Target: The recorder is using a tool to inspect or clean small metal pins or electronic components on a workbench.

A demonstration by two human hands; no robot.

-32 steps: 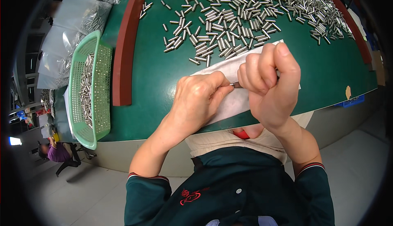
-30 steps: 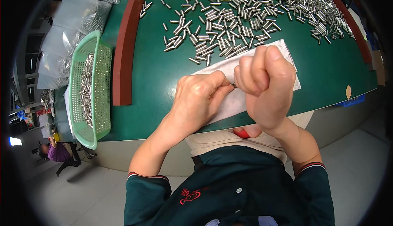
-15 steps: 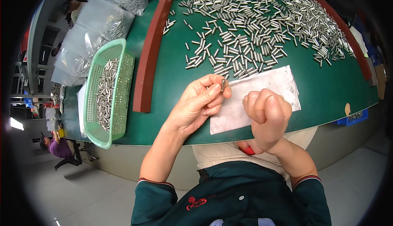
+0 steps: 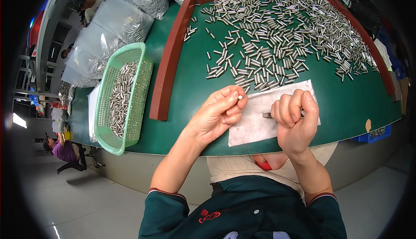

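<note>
Here's the small metal pin (image 4: 240,97), pinched in the left hand (image 4: 218,111), round end gleaming white; at its four o'clock, a grey tool (image 4: 266,115) juts from the right hand (image 4: 295,120), tip toward nine

Pale grey floor (image 4: 99,191) runs below the green worktop (image 4: 181,92), catching a thin streak of light at lower left. Over to the left, a white lamp (image 4: 19,121) glares; dark panes (image 4: 60,33) stand farther up. Nearby, a person in purple (image 4: 65,151) sits.
</note>
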